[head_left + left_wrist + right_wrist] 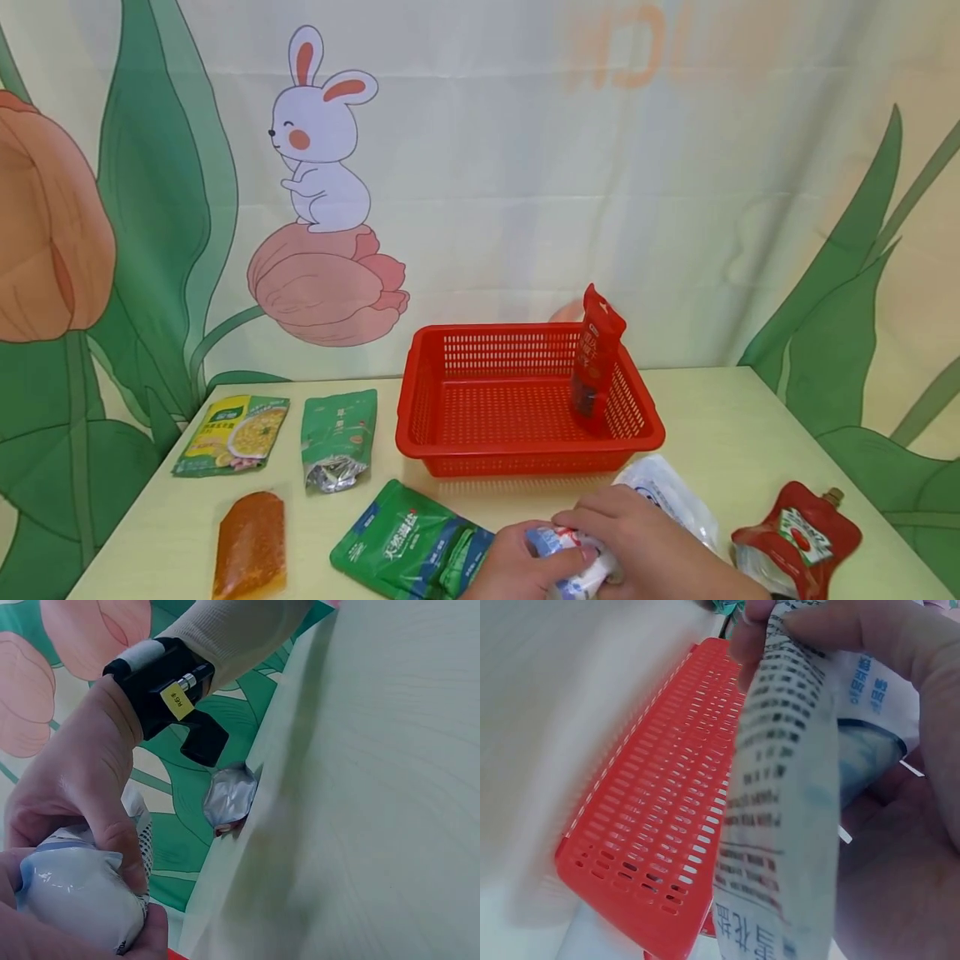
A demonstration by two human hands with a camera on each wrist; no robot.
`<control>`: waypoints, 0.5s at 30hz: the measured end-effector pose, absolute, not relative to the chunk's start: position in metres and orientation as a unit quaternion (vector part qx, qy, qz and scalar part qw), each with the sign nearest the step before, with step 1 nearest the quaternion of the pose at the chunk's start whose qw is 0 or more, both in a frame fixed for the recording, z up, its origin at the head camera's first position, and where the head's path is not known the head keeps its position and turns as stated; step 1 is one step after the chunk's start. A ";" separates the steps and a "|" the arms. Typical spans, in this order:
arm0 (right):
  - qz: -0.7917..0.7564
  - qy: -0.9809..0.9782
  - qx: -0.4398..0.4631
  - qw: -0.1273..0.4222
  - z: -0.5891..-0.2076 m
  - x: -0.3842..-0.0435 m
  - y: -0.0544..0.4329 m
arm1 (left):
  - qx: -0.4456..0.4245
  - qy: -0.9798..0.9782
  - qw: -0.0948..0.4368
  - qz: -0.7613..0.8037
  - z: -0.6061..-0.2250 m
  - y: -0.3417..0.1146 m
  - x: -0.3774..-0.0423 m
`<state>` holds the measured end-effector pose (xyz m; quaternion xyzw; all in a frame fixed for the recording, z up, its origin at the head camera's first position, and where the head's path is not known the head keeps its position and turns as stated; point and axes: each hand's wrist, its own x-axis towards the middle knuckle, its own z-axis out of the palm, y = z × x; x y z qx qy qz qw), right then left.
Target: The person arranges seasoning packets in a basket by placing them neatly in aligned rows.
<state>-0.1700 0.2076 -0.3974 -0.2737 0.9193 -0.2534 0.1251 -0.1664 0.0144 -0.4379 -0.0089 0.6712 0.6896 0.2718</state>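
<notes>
Both hands hold a white-and-blue bag of salt (573, 567) in front of the red basket, low in the head view. My left hand (517, 571) grips it from the left with the thumb across its front. From the right, my right hand (633, 533) curls its fingers over the top. The left wrist view shows the bag's smooth white end (79, 892) bulging between the fingers. Printed rows of text run along its side (780, 795) in the right wrist view. A green pouch (408, 542) lies beside the left hand; a white packet (667, 496) is partly hidden behind the right.
The red basket (525, 462) holds an upright red packet (596, 358) at its right. A yellow-green packet (232, 433), a green-and-silver pouch (340, 437) and a orange-brown sauce bag (251, 542) lie left. A red spouted pouch (802, 533) lies right. A patterned curtain hangs behind.
</notes>
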 end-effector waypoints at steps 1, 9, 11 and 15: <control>-0.253 0.920 -0.273 0.124 -0.397 -0.169 0.207 | -0.010 0.667 0.267 0.695 -0.438 0.015 -0.166; -0.223 0.927 -0.284 0.096 -0.396 -0.167 0.205 | 0.008 0.650 0.226 0.726 -0.441 0.013 -0.166; -0.222 0.928 -0.286 0.088 -0.396 -0.166 0.205 | 0.015 0.658 0.208 0.724 -0.441 0.013 -0.165; -0.222 0.924 -0.307 0.051 -0.396 -0.163 0.203 | 0.022 0.668 0.172 0.724 -0.441 0.011 -0.164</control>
